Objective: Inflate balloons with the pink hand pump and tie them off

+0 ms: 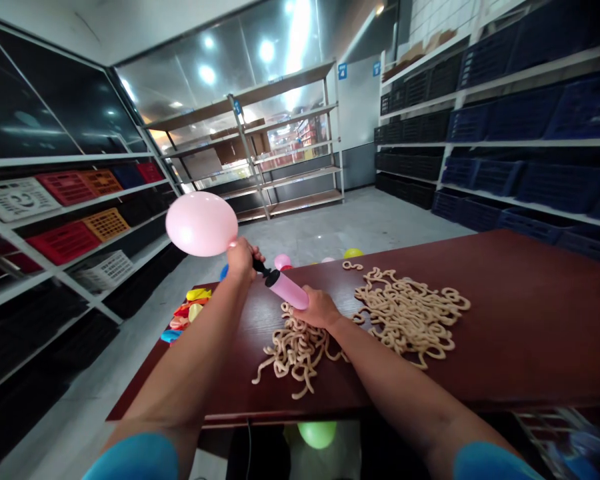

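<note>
A large, inflated pink balloon (201,224) rises from my left hand (241,259), which is closed around its neck. The same hand also meets the black end of a balloon pump (289,289); how the neck and that end join is hidden by my fingers. My right hand (318,309) grips the pump's pink barrel near its lower end. Below it lies a pile of uninflated beige long balloons (300,350) on the dark red table (520,313). Left of my left forearm are several flat balloons in yellow, orange, red and blue (185,317).
A larger heap of beige long balloons (405,313) spreads over the table's right half. Small inflated balloons, one yellow (353,253), show beyond the far edge. A green balloon (317,433) is below the near edge. Shelves with crates (65,189) flank both sides.
</note>
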Demonstrator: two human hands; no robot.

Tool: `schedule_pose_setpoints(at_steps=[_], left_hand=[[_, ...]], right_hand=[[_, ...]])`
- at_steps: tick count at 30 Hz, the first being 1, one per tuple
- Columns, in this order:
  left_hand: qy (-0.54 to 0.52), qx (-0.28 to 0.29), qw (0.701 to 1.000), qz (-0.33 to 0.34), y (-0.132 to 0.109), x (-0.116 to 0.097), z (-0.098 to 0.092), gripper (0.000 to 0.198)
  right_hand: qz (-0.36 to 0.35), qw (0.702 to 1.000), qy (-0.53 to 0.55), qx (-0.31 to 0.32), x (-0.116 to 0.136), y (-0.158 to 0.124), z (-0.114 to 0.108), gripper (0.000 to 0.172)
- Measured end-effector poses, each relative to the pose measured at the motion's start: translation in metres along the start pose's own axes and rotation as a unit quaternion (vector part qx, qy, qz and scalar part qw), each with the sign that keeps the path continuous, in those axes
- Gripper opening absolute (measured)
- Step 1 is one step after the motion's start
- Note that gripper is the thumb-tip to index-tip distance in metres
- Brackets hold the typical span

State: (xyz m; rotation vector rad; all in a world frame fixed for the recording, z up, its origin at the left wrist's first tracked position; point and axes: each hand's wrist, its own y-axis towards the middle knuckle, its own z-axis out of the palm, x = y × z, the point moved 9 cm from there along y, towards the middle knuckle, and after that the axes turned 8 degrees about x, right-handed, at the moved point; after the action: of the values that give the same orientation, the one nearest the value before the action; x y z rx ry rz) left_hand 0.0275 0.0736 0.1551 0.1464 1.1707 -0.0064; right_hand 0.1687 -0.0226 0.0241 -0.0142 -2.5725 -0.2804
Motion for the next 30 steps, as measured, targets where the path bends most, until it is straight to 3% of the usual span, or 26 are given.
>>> schedule_pose_setpoints(at_steps=[3, 5, 13, 16, 19, 27, 30], left_hand=[[-0.004, 0.002, 1.0, 0.002, -0.007, 0.008, 0.003, 0.022], [-0.004, 0.001, 1.0, 0.007, -0.005, -0.001, 0.0, 0.021], [-0.012, -0.001, 0.999, 0.05, 0.023, -0.103, -0.023, 0.023], [-0.008, 0.002, 0.998, 0.067, 0.026, -0.122, -0.023, 0.023], [-0.002, -0.005, 0.998, 0.07, 0.025, -0.111, -0.019, 0.023], [0.016, -0.001, 1.0, 0.022, 0.004, -0.014, 0.002, 0.02], [0.013, 0.0, 1.0, 0.013, -0.006, 0.007, 0.003, 0.02]], right_hand=[[0.001, 1.0, 0.011, -0.005, 0.001, -0.001, -0.003, 0.038], [-0.008, 1.0, 0.02, -0.009, 0.003, -0.001, -0.005, 0.039], [-0.024, 0.998, 0.057, -0.012, 0.004, 0.003, -0.005, 0.043], [-0.013, 0.998, 0.06, -0.012, 0.001, 0.003, -0.002, 0.044], [-0.003, 0.999, 0.052, -0.005, -0.002, 0.002, 0.002, 0.042], [0.014, 1.0, 0.026, -0.001, -0.006, 0.001, 0.002, 0.039], [0.008, 1.0, 0.018, -0.003, -0.002, 0.0, 0.0, 0.037]])
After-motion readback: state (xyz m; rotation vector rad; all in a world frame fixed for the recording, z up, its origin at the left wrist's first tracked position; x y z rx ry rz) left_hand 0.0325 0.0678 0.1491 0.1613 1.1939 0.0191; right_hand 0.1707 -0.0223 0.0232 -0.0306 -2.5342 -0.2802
